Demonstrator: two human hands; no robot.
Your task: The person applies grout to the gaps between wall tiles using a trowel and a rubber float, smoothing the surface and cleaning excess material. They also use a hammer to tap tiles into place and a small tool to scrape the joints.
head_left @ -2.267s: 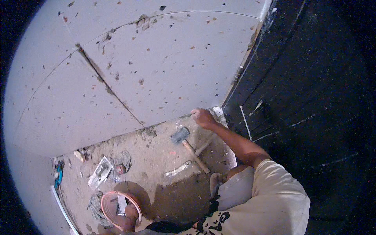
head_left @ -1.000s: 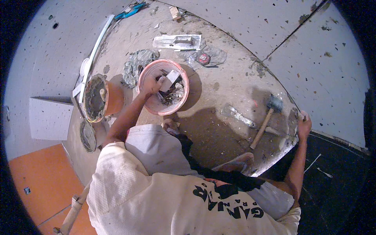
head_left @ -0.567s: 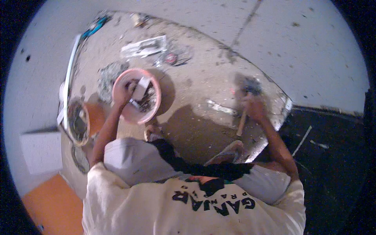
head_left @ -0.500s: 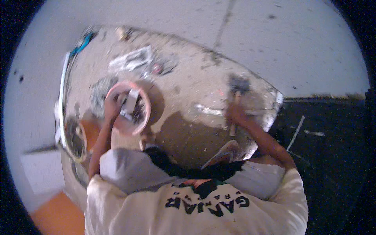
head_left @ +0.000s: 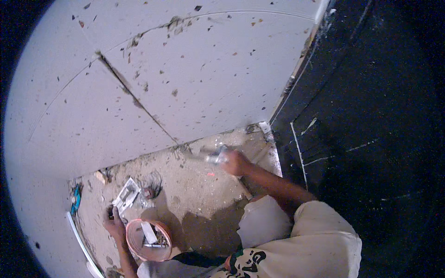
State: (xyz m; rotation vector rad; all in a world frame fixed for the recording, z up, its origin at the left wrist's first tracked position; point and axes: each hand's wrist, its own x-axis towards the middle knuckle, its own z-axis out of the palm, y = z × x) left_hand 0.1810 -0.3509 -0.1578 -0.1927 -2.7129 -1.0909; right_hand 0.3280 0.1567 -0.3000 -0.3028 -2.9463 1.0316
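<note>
My left hand [head_left: 115, 226] is raised just left of a pink bucket [head_left: 131, 243], its thumb and fingers closed round a small dark thing [head_left: 111, 212] too small to name. Inside the bucket lie a pale flat piece [head_left: 149, 232] and several small slender pieces. Over the floor by the wall's foot, my right hand [head_left: 236, 163] is closed on a blurred grey, metallic-looking tool [head_left: 215, 156]. Motion smears its shape, so its kind cannot be made out.
Beyond the bucket lie a white tray-like piece [head_left: 126, 194] and crumpled clear plastic [head_left: 152, 184]. A teal object [head_left: 76, 200] sits in the far left corner, near a white strip [head_left: 85, 245]. A speckled pale wall [head_left: 194, 78] rises ahead; a dark surface [head_left: 357, 139] is at right.
The view has swung up and right, showing more wall. My left hand has left the bucket's rim and holds a dark thing beside it. My right hand has moved away toward the wall.
</note>
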